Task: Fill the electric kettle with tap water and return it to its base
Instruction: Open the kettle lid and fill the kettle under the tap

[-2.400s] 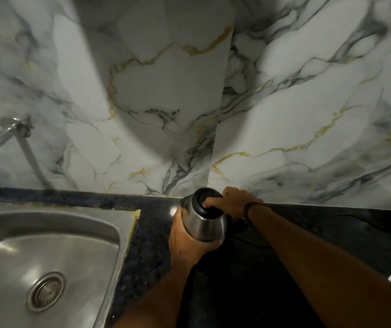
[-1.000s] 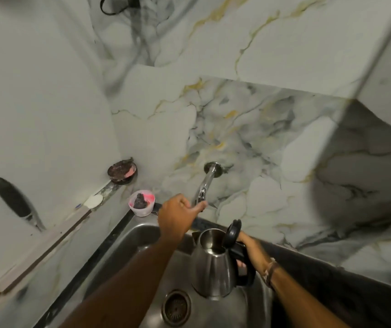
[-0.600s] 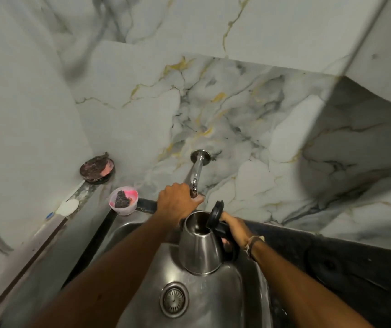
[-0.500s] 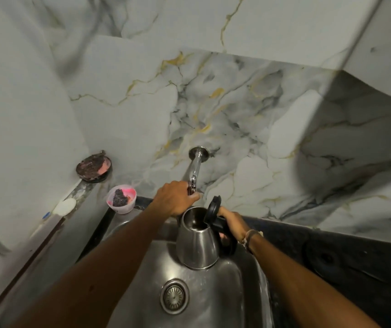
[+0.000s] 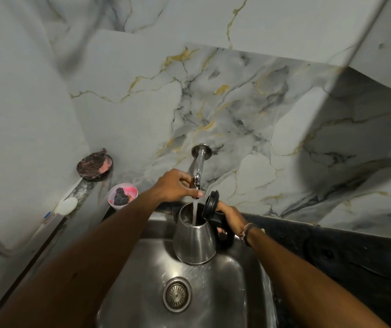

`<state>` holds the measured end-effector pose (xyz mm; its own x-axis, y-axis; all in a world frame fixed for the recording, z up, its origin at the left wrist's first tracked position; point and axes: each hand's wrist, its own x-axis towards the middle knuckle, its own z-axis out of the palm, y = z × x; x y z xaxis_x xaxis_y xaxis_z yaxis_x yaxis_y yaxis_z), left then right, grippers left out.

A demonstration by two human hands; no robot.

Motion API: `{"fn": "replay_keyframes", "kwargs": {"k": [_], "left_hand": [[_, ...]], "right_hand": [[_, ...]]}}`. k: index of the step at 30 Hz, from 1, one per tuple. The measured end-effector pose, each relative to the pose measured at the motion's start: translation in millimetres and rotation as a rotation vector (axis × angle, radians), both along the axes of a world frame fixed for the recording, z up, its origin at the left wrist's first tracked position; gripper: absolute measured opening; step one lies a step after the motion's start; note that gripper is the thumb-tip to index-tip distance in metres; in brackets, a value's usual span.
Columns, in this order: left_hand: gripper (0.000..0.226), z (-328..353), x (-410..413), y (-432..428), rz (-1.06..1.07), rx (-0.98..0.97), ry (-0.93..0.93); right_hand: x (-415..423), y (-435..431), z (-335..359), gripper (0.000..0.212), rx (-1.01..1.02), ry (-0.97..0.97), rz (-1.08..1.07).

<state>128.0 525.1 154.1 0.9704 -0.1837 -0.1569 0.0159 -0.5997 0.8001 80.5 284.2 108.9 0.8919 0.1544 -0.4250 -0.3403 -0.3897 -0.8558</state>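
A steel electric kettle [image 5: 194, 242] hangs over the steel sink [image 5: 213, 301], its black lid [image 5: 210, 204] flipped open. My right hand [image 5: 228, 215] grips its black handle. A chrome tap [image 5: 199, 166] juts from the marble wall, and a stream of water [image 5: 195, 213] falls from it into the kettle's mouth. My left hand [image 5: 177, 185] is closed on the tap's handle just above the kettle. The kettle's base is out of sight.
A pink cup [image 5: 122, 196] with a dark scrubber stands at the sink's back left corner, and a round dark dish [image 5: 94, 165] sits on the ledge behind it. Black counter [image 5: 346, 256] runs right of the sink. The drain [image 5: 177, 294] lies below the kettle.
I carried the kettle from the counter to the sink with its lid open. My left hand took the tap handle, and water now runs into the kettle.
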Motion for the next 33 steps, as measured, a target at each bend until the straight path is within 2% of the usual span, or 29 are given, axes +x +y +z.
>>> {"fn": "replay_keyframes", "kwargs": {"k": [3, 12, 18, 23, 27, 31, 33], "left_hand": [[0.038, 2, -1, -2, 0.009, -0.063, 0.024], [0.026, 11, -1, -6, 0.011, -0.068, 0.110], [0.017, 10, -1, -8, 0.027, -0.041, 0.119], [0.020, 11, -1, -9, 0.034, -0.032, 0.138], [0.017, 11, -1, -9, 0.034, -0.023, 0.136], [0.027, 13, -1, -10, 0.038, -0.009, 0.145], [0.021, 13, -2, -10, 0.038, -0.009, 0.143]], "right_hand": [[0, 1, -1, 0.095, -0.011, 0.005, 0.006], [-1, 1, -5, 0.079, 0.016, 0.034, 0.004], [1, -2, -9, 0.081, 0.019, 0.017, 0.023], [2, -4, -11, 0.105, 0.035, 0.005, 0.036], [2, -6, -10, 0.095, 0.041, 0.012, 0.041], [0, -4, -7, 0.091, 0.028, 0.023, 0.028], [-2, -4, -6, 0.090, 0.038, 0.026, 0.014]]}}
